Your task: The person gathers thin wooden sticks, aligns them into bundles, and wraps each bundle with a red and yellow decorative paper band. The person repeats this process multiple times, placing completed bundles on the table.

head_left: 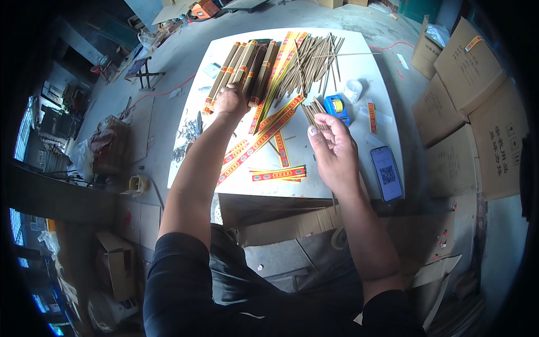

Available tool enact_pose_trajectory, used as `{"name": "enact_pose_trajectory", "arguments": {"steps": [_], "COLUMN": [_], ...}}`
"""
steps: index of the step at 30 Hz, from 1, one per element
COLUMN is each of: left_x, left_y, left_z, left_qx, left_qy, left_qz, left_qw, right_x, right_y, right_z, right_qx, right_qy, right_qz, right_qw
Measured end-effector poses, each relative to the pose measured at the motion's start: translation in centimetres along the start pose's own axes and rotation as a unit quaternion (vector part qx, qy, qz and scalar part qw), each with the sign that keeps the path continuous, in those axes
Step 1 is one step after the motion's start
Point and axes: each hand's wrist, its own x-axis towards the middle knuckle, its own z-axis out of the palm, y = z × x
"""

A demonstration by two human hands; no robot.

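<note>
White tabletop (236, 182): left hand (230, 102) reaches to far left, fingers closed on one banded bundle of brown incense sticks (242, 72) in a row of like bundles; right hand (332, 150) hovers centre-right, pinching a small bunch of thin brown loose sticks (314, 109). Far centre, heap of unbundled sticks (309, 62); red-and-yellow paper label strips (264, 137) scattered mid-table; blue tape dispenser (337, 106) and dark smartphone (386, 173) to right. Sticks prob. light, stiff but brittle & apt to fan out, so grip mid-length, bundles on the band.
</note>
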Motion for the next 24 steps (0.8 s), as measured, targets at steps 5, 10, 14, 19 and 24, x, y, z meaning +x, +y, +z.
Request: {"name": "enact_pose_trajectory", "arguments": {"steps": [5, 10, 14, 19, 24], "left_x": [-1.3, -1.8, -8.5, -15.2, -14.1], "left_y": [1.9, -1.9, -0.6, -1.7, 2.6], "left_z": [-0.7, -1.1, -1.7, 1.1, 0.3], "left_qx": [0.13, 0.062, -0.019, -0.116, -0.142], "left_qy": [-0.02, 0.123, 0.088, 0.121, 0.124], "left_qz": [0.0, 0.032, 0.095, 0.191, 0.277], "left_qw": [0.991, 0.99, 0.991, 0.967, 0.942], "right_x": [-0.5, -0.7, -0.3, 0.6, 1.3], "right_y": [-0.4, -1.5, -1.4, -1.4, -2.7], "right_z": [-0.8, -0.7, -2.4, -3.9, -6.3], "right_qx": [-0.018, -0.017, -0.011, -0.026, 0.063], "right_qy": [-0.006, -0.009, 0.014, 0.066, 0.148], "right_qz": [-0.017, -0.026, -0.001, -0.035, -0.073], "right_qw": [1.0, 0.999, 1.0, 0.997, 0.984]}}
